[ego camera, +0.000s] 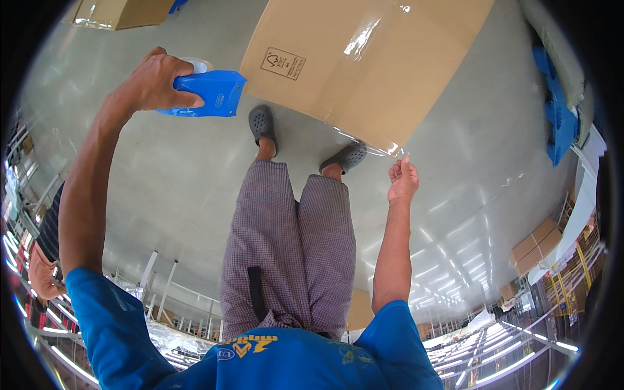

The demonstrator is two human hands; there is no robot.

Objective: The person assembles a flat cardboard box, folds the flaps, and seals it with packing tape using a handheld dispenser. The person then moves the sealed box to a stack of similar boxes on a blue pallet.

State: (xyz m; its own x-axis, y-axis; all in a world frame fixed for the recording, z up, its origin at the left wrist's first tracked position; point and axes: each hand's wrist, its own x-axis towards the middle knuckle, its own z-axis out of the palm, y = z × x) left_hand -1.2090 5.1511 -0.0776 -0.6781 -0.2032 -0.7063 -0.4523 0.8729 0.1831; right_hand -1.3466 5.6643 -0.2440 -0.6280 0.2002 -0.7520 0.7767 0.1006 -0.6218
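Note:
A large cardboard carton (370, 83) stands on the floor in front of me, with a printed mark on its near left part. My left hand (163, 80) grips a blue tape dispenser (214, 95) just left of the carton's near left corner. Part of a tape roll (199, 66) shows behind that hand. At the carton's near right corner, the fingertips of my right hand (403, 180) pinch a loose bit of clear packing tape (394, 150). Shiny tape runs along the near edge and also shows on the carton's face.
My two feet in dark clogs (262, 124) are close to the carton's near edge. Another carton (124, 13) lies at the upper left. Blue pallets (558, 112) stand at the right, above a stacked carton (536, 246). A person (46, 268) is at the far left.

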